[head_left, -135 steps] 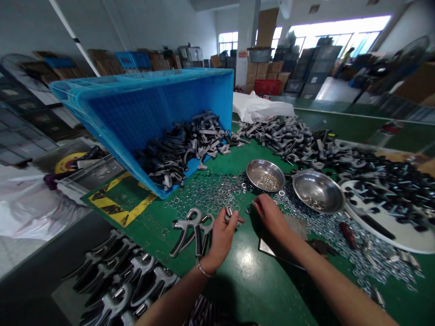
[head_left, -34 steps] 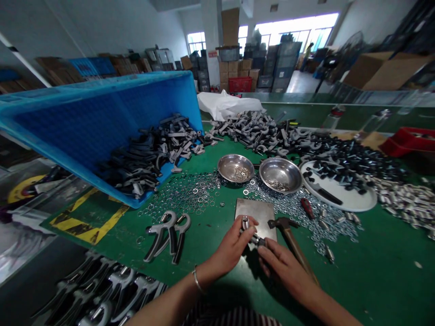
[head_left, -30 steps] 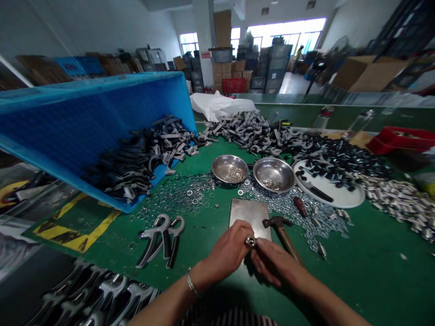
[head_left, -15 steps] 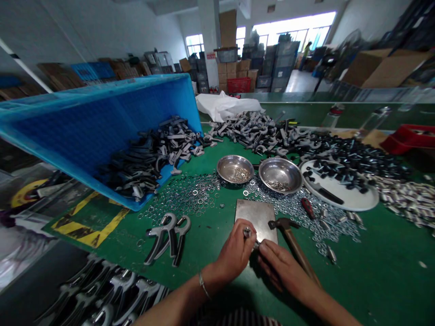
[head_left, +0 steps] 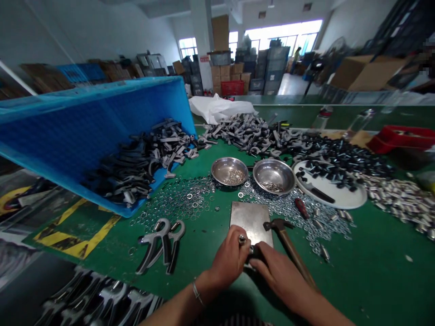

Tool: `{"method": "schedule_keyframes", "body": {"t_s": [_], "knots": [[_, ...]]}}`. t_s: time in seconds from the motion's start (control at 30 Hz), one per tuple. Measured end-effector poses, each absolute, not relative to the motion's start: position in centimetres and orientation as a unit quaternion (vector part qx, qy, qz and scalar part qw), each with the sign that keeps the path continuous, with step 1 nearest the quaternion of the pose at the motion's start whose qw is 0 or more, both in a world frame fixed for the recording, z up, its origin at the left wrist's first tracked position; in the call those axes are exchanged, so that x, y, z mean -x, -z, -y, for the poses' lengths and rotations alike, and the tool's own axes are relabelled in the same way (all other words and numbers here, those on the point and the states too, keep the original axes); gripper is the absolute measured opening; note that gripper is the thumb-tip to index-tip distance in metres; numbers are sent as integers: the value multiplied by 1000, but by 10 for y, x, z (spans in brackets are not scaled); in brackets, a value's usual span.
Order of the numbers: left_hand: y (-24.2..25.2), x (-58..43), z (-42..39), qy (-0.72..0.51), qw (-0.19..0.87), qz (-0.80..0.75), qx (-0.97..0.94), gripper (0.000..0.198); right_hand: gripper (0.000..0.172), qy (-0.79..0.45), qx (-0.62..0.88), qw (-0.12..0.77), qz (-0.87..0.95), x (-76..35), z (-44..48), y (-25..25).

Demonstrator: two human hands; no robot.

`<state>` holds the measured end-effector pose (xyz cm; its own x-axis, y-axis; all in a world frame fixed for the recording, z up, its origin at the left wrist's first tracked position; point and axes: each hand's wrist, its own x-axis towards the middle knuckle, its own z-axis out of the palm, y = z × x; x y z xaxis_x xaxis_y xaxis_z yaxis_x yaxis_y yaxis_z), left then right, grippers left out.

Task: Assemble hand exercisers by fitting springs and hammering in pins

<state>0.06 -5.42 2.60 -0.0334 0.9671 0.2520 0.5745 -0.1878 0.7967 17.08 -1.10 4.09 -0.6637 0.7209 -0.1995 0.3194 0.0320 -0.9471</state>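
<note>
Grey-and-black handles (head_left: pixel 154 237) lie left of the left hand (head_left: pixel 229 258), its fingers curled round a metal piece (head_left: pixel 242 239) over the steel plate (head_left: pixel 249 215), while the right hand (head_left: pixel 277 267), closed in more than a moment ago, apparently for firmer hold, pinches a dark part (head_left: pixel 256 252), its fingertips hidden.

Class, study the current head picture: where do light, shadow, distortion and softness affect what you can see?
Head view: the back windows wash out to white; the metal plate shows bright glare; the green table falls into shadow at bottom centre; the blue crate looks stretched towards the left edge; the held metal piece is too small and soft for fine detail.
</note>
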Motion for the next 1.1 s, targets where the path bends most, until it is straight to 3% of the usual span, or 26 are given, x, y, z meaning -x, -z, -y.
{"method": "schedule_keyframes", "body": {"t_s": [0.07,0.17,0.23,0.43,0.6,0.73,0.87,1.1], "knots": [[-26,-6,53,-400,237,-610,-641,21,46,-584,384,203,686,-174,15,-37],[-32,-9,38,-305,245,-602,-696,21,54,-757,358,110,535,-178,18,-30],[-37,-6,17,-226,228,-600,-733,21,59,-784,350,93,505,-180,13,-26],[-45,13,-68,-68,133,-554,-819,22,40,-566,385,165,710,-208,-18,-30],[-66,-3,-138,-90,68,-558,-822,18,44,-496,440,176,728,-246,-18,-28],[-65,-28,-199,-57,92,-595,-796,16,41,-401,490,197,749,-264,-14,-14],[-48,-39,-234,-41,129,-619,-774,35,40,-281,530,164,783,-274,-9,5],[-58,-29,-215,-158,154,-602,-767,21,39,-347,576,96,734,-266,-23,2]]}}
